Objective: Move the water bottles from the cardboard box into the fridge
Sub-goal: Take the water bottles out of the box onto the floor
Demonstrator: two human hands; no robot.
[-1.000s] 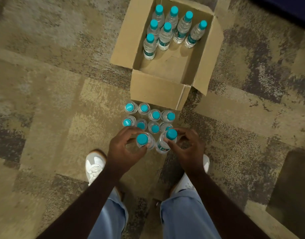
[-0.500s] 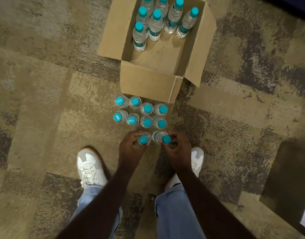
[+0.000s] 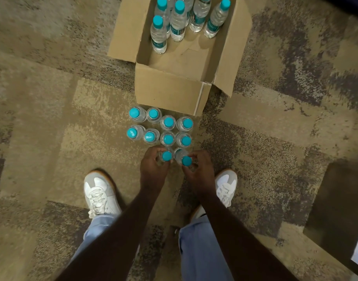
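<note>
An open cardboard box (image 3: pixel 170 88) sits on the carpet with several clear, teal-capped water bottles (image 3: pixel 178 21) standing at its far end. Just in front of the box, several more bottles (image 3: pixel 160 128) stand in rows on the floor. My left hand (image 3: pixel 152 169) grips the neck of one bottle (image 3: pixel 167 155) at the near end of that group. Beside it, my right hand (image 3: pixel 200 171) grips a second bottle (image 3: pixel 186 160), which leans slightly. No fridge is in view.
My two white shoes (image 3: pixel 101 193) (image 3: pixel 224 187) stand on the patterned carpet either side of my arms. A dark panel and a pale edge (image 3: pixel 340 209) lie at the lower right. Open carpet spreads to the left.
Both hands have lowered with their bottles toward the carpet, at the near end of the rows. The camera has shifted, so the box sits higher in the frame.
</note>
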